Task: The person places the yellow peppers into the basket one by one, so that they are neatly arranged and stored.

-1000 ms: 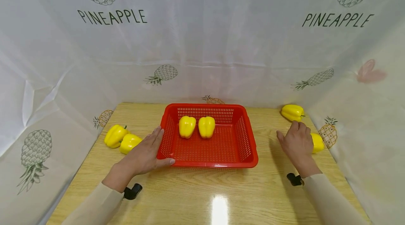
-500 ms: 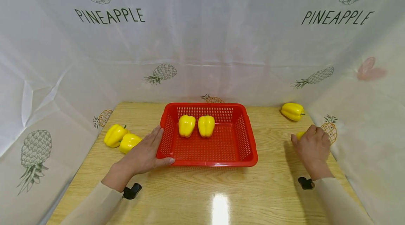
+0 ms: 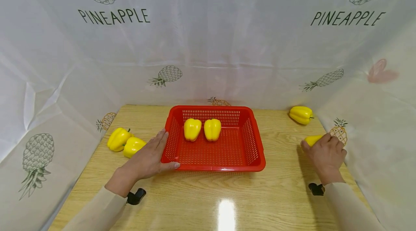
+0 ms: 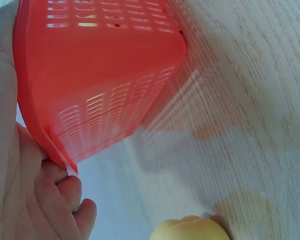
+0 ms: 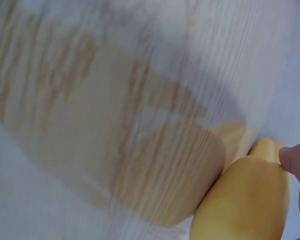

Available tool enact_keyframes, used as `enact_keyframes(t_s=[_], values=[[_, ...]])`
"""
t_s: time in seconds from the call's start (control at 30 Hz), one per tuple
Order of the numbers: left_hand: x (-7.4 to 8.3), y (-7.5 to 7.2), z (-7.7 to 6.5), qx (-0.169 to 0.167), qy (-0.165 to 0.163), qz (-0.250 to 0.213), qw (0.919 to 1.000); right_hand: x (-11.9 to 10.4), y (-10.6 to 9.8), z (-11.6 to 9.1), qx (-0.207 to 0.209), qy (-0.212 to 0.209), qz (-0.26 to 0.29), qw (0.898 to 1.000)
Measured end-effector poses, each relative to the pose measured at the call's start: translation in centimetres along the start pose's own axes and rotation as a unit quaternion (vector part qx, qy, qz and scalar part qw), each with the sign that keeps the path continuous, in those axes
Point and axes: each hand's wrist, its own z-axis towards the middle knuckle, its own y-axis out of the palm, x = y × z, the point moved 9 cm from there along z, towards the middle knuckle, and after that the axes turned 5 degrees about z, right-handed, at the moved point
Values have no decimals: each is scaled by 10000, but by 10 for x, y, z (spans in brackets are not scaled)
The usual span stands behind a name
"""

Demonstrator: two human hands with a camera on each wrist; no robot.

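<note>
Fingers [image 3: 159,140] of the left hand [image 3: 143,160] lie straight and close along the left side of the red basket [image 3: 214,169], with the left thumb [image 3: 170,166] spread over its near rim; it looks like a steadying touch, keeping so light a tub from sliding on the counter [image 3: 191,202]. From the head view, I see the right hand [image 3: 326,157] curving over the held pepper [image 3: 312,140] near the counter's right edge, probably because a palm-down grip suits something so rounded. Just two peppers sit in the basket, side by side toward its back left: one pepper [image 3: 192,130] and its neighbour [image 3: 212,130]. Beyond the right hand lies a far pepper [image 3: 301,115], and a left pair [image 3: 118,139] lies by the left wrist.

At the left wrist, the palm meets the rim's outer edge and the fingertips bend a little past its corner, likely just enough to guide it.

At the right wrist, the thumb presses the held pepper near one end. The other fingers are out of sight, and I can't tell whether the pepper is off the counter.
</note>
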Motion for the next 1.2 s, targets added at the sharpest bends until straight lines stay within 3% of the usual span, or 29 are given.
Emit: enact_keyframes(t_s=[0.57, 1.0, 1.2], values=[[0, 1, 1, -23, -19, 11, 10000, 5, 5, -1, -104, 106, 144, 9998], [0, 0, 1, 31, 35, 14, 10000, -9, 5, -1, 315, -617, 331, 9970], [1, 0, 1, 102, 62, -15, 9999, -22, 2, -4, 544, -1286, 648, 9881]])
